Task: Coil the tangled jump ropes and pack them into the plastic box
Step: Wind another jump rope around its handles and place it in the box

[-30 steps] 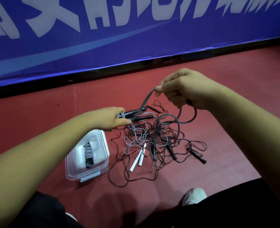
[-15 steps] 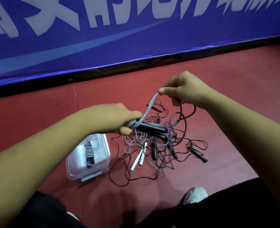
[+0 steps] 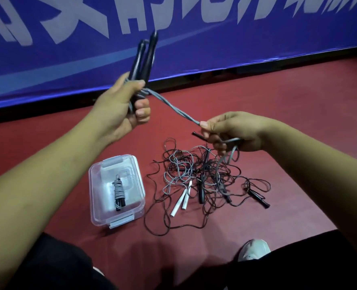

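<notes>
Two handles point(image 3: 147, 57) in left hand point(image 3: 119, 109); one coil point(image 3: 119, 191) in box point(image 3: 102, 208).

Single head-worn view, forward and down, close over both hands point(image 3: 119, 105) and floor point(image 3: 299, 101).

Dim, even light left soft shadows on the floor point(image 3: 299, 97) near its front edge. Wide-angle distortion bowed the banner point(image 3: 246, 38); the raised rope handles point(image 3: 149, 55) were slightly blurred.

Grey twisted cord point(image 3: 173, 107) w/ black handles point(image 3: 150, 55), clear box point(image 3: 95, 206), red floor point(image 3: 278, 101), blue/white banner point(image 3: 236, 38).
</notes>
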{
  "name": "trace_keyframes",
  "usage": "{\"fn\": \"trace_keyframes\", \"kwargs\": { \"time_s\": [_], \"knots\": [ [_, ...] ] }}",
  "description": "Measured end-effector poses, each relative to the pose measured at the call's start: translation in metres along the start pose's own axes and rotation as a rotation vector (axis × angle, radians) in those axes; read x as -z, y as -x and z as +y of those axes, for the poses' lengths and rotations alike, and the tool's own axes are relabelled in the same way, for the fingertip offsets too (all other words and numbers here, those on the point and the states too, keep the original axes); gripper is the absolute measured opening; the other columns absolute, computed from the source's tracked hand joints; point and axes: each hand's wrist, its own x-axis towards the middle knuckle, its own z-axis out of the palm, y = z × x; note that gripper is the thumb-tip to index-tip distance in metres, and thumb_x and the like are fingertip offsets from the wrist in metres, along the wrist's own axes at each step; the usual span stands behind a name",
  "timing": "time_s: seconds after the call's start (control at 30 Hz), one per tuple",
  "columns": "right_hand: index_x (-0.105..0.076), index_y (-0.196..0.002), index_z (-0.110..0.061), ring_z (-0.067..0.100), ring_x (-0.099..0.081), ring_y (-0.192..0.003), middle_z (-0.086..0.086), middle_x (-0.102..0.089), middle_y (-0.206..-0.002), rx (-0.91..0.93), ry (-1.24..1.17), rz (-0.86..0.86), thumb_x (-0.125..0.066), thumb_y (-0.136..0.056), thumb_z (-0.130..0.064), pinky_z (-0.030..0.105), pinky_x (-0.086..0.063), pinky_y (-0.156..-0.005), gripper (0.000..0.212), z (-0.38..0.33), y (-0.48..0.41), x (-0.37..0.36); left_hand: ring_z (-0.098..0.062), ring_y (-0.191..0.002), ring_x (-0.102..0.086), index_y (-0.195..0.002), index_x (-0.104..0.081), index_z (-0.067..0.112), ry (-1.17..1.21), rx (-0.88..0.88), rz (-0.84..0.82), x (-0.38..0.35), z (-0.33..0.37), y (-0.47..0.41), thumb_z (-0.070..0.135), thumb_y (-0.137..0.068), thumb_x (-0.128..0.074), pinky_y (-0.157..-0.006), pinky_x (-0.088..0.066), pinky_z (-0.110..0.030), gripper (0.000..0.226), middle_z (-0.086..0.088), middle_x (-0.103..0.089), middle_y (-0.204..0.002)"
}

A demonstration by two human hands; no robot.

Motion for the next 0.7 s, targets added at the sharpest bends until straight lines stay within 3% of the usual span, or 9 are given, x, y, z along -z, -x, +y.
{"fn": "trace_keyframes", "kwargs": {
  "time_s": [0.07, 0.23, 0.4, 0.43, 0.53, 0.6, 0.7],
  "knots": [
    [-0.059, -0.077, -0.009, 0.011, -0.039, -0.045, 0.0, -0.045, -0.06, 0.003, -0.065, -0.048, -0.062, -0.087, -0.023, 0.023, -0.037, -0.048, 0.017, -0.003, -0.002, -0.006, -0.012, -0.047, -0.032, -0.091, -0.047, 0.023, -0.014, 0.027, 0.078, 0.013, -0.003, -0.006, 0.012, -0.099, -0.048, -0.051, -0.027, -0.025, 0.014, 0.0, -0.033, -0.057],
    [-0.054, -0.074, -0.006, 0.009, -0.038, -0.043, 0.001, -0.05, -0.056, -0.008, 0.067, -0.022, -0.059, -0.094, -0.007, 0.019, -0.031, -0.043, 0.021, -0.003, -0.009, -0.016, -0.014, -0.047, -0.033, -0.083, -0.044, 0.02, -0.047, 0.107, 0.225, 0.027, -0.009, -0.017, 0.014, -0.098, -0.052, -0.049, -0.031, -0.023, 0.019, -0.001, -0.036, -0.052],
    [-0.054, -0.078, -0.008, 0.025, -0.067, -0.067, 0.004, -0.046, -0.059, -0.036, 0.002, -0.07, -0.054, -0.098, -0.004, 0.034, -0.05, -0.07, 0.02, -0.001, -0.006, -0.013, -0.012, -0.043, -0.035, -0.083, -0.042, 0.021, -0.051, 0.147, 0.347, 0.042, -0.01, -0.023, 0.015, -0.098, -0.051, -0.048, -0.032, -0.019, 0.019, 0.0, -0.036, -0.05],
    [-0.056, -0.077, -0.008, 0.025, -0.067, -0.066, 0.004, -0.045, -0.06, -0.039, 0.006, -0.08, -0.052, -0.099, -0.003, 0.031, -0.049, -0.066, 0.022, 0.0, -0.004, -0.014, -0.011, -0.042, -0.035, -0.082, -0.042, 0.021, -0.045, 0.138, 0.38, 0.047, -0.009, -0.024, 0.015, -0.098, -0.051, -0.047, -0.032, -0.019, 0.02, 0.0, -0.036, -0.05],
    [-0.062, -0.085, -0.007, 0.011, -0.041, -0.04, 0.001, -0.035, -0.059, -0.047, -0.029, -0.067, -0.049, -0.101, -0.009, 0.023, -0.034, -0.045, 0.021, -0.002, 0.004, -0.015, -0.011, -0.041, -0.034, -0.079, -0.041, 0.021, -0.08, 0.112, 0.477, 0.065, -0.006, -0.027, 0.013, -0.098, -0.05, -0.046, -0.03, -0.018, 0.023, 0.001, -0.035, -0.047],
    [-0.058, -0.092, -0.004, 0.008, -0.023, -0.037, -0.002, -0.024, -0.055, -0.028, -0.033, -0.024, -0.048, -0.103, -0.016, 0.019, -0.025, -0.04, 0.02, -0.005, 0.007, -0.013, -0.01, -0.041, -0.033, -0.077, -0.04, 0.02, -0.141, 0.104, 0.53, 0.081, -0.007, -0.028, 0.013, -0.099, -0.049, -0.047, -0.029, -0.017, 0.024, 0.002, -0.035, -0.045],
    [-0.058, -0.093, -0.005, 0.008, -0.02, -0.038, -0.004, -0.024, -0.053, 0.056, 0.004, 0.012, -0.048, -0.102, -0.017, 0.02, -0.018, -0.042, 0.018, -0.011, 0.012, -0.013, -0.012, -0.045, -0.035, -0.076, -0.043, 0.02, -0.374, 0.134, 0.518, 0.103, -0.011, -0.027, 0.015, -0.099, -0.053, -0.043, -0.032, -0.016, 0.024, -0.001, -0.038, -0.053]
  ]
}}
